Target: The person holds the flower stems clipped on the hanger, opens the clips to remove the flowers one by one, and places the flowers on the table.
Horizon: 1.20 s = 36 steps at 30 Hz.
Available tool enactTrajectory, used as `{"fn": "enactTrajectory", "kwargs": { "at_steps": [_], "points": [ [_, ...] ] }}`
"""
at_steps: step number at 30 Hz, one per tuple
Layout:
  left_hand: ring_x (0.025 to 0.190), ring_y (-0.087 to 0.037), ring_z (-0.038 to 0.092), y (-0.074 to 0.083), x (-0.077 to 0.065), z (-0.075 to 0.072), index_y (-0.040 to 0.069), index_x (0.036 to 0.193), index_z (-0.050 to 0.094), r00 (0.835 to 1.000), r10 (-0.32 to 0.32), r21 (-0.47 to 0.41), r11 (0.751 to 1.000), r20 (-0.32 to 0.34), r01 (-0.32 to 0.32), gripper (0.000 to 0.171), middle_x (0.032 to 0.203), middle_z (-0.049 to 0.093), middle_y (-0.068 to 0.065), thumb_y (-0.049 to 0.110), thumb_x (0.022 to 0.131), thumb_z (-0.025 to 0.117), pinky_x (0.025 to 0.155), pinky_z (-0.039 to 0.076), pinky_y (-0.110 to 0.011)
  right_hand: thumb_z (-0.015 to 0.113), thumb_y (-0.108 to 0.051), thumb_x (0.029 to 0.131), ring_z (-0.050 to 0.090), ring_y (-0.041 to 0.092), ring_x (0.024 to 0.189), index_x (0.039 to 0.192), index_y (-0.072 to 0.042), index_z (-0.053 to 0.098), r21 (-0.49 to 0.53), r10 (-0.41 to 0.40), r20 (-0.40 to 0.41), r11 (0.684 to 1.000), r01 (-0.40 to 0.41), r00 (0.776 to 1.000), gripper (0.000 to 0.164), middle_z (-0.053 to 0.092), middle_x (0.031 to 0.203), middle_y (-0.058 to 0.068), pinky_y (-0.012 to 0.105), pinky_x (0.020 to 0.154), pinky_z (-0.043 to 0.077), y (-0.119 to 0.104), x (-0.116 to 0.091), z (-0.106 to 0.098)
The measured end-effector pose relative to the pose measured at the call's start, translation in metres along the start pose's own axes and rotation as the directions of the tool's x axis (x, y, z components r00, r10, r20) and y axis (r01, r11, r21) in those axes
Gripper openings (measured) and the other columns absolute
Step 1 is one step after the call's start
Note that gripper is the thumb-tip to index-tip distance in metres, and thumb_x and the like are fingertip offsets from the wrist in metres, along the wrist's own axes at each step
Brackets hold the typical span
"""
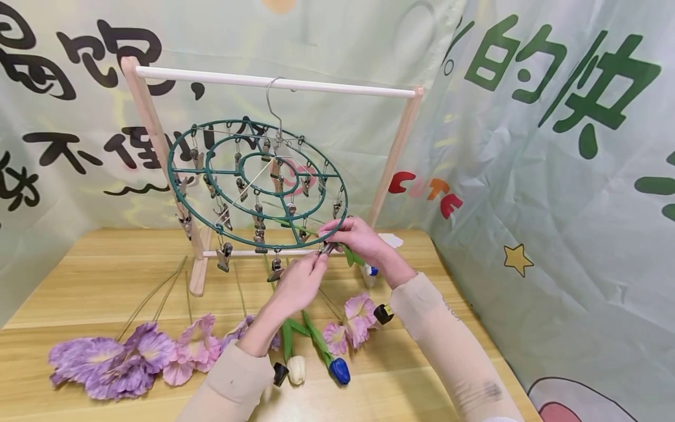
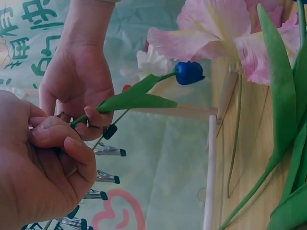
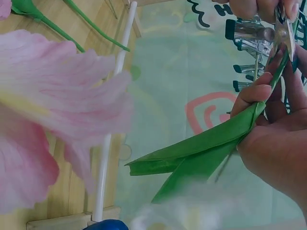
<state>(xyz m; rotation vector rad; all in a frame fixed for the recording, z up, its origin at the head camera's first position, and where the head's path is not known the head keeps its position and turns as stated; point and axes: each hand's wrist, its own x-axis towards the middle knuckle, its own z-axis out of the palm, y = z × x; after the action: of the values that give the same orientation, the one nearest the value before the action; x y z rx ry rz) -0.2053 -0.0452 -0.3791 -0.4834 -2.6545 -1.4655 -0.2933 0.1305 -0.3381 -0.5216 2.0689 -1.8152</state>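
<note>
My left hand [image 1: 300,281] pinches a metal clip [image 1: 328,247] at the near right edge of a round green clip hanger [image 1: 232,241]. Close beside it, my right hand [image 1: 358,237] holds the green stem of a blue artificial tulip [image 2: 188,73]. In the right wrist view the stem [image 3: 280,72] runs up between the right fingers to the clip; the left fingertips [image 3: 242,7] are at the clip's upper end. The tulip's green leaves [image 3: 201,141] stick out below the right hand, and its blue head points away from the hanger. Whether the clip grips the stem I cannot tell.
The hanger hangs by its hook from the white bar [image 1: 211,76] of a wooden stand [image 1: 392,155]; several clips dangle from it. On the table [image 1: 79,281] lie purple flowers [image 1: 116,360], pink flowers [image 1: 195,349], a white tulip [image 1: 297,370] and another blue tulip [image 1: 340,371]. White petals [image 1: 390,239] show behind the right hand.
</note>
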Motion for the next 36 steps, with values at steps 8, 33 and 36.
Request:
{"fn": "enactTrajectory", "kwargs": {
  "at_steps": [8, 33, 36],
  "points": [
    [0.054, -0.016, 0.034, -0.002, -0.001, -0.001, 0.014, 0.081, 0.053, 1.0, 0.012, 0.01, 1.0, -0.001, -0.012, 0.039, 0.065, 0.042, 0.0, 0.032, 0.112, 0.039, 0.049, 0.03, -0.031, 0.066, -0.005, 0.1, 0.053, 0.014, 0.072, 0.109, 0.003, 0.077, -0.062, 0.02, 0.008, 0.998, -0.02, 1.0, 0.016, 0.071, 0.11, 0.005, 0.024, 0.062, 0.046, -0.001, -0.005, -0.012],
    [0.052, -0.014, 0.032, -0.005, -0.002, -0.013, 0.015, 0.096, 0.056, 0.996, -0.002, 0.061, 0.998, 0.089, -0.004, 0.036, 0.065, 0.042, 0.002, 0.041, 0.113, 0.036, 0.047, 0.033, -0.031, 0.06, -0.006, 0.105, 0.066, 0.019, 0.066, 0.12, 0.001, 0.073, -0.74, -0.075, -0.019, 0.672, 0.037, 0.997, 0.021, 0.074, 0.101, 0.015, 0.028, 0.058, 0.054, 0.02, -0.05, -0.04],
    [0.052, -0.014, 0.033, -0.003, -0.003, -0.016, 0.014, 0.103, 0.055, 0.992, -0.021, 0.05, 0.999, 0.121, 0.015, 0.035, 0.066, 0.043, 0.0, 0.042, 0.113, 0.036, 0.046, 0.032, -0.03, 0.061, -0.005, 0.104, 0.067, 0.024, 0.066, 0.12, 0.003, 0.072, -0.727, -0.066, -0.018, 0.686, 0.032, 0.998, 0.022, 0.074, 0.1, 0.016, 0.029, 0.057, 0.055, 0.027, -0.056, -0.047]
  ]
}}
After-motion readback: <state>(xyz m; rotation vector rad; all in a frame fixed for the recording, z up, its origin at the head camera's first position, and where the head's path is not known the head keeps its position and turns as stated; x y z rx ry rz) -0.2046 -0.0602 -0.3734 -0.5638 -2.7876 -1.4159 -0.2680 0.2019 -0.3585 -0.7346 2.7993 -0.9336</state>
